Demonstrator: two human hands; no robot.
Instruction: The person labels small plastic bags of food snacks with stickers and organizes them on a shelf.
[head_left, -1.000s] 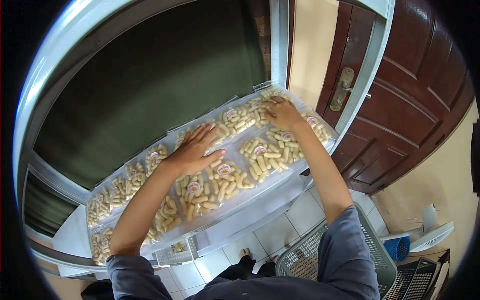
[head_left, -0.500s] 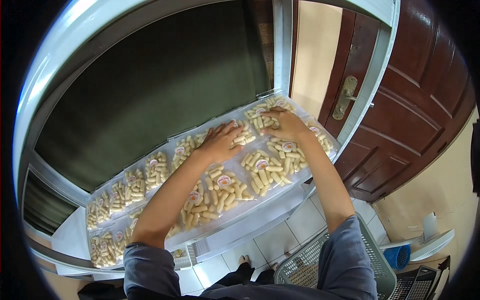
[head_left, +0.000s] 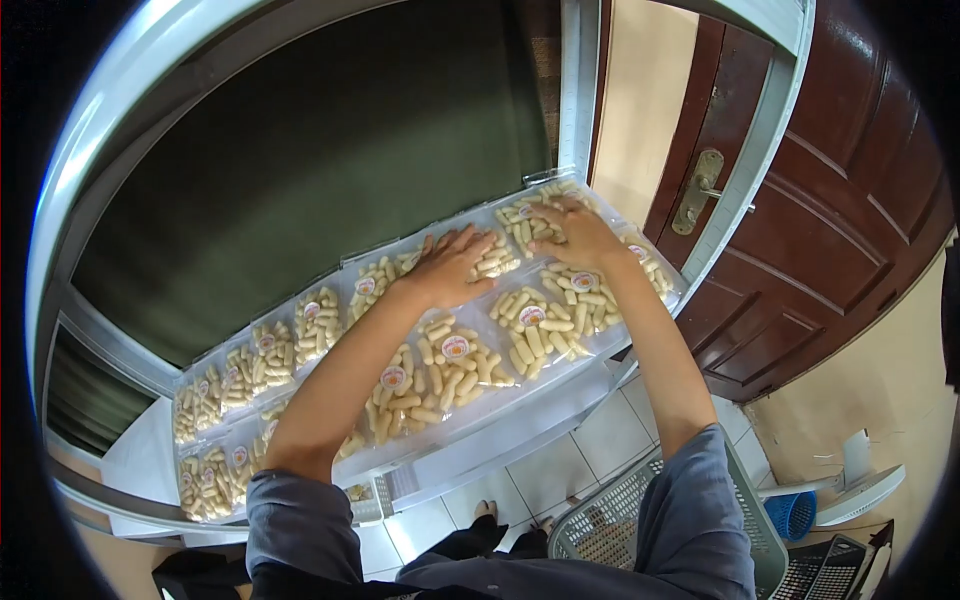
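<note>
Clear bags of pale finger-shaped pieces with round labels lie in two rows on a long white shelf (head_left: 480, 408). My left hand (head_left: 450, 267) rests palm down, fingers spread, on a bag (head_left: 497, 260) in the back row. Further right, my right hand (head_left: 578, 235) lies with its fingers apart over another back-row bag (head_left: 521, 226). In front of my hands are a bag with a round label (head_left: 532, 318) and another one (head_left: 457, 350). The undersides of both hands are hidden.
A metal frame (head_left: 575, 90) surrounds the shelf, with dark green cloth (head_left: 300, 180) behind. At right stands a brown door (head_left: 830, 200) with a handle (head_left: 698, 192). Below are a grey-green crate (head_left: 755, 520), a blue basket (head_left: 790, 515) and a white fan-like object (head_left: 860, 497).
The view has shifted slightly, moving the shelf and bags a little in the frame. Both hands stay over the back-row bags, with small shifts of the fingers.
</note>
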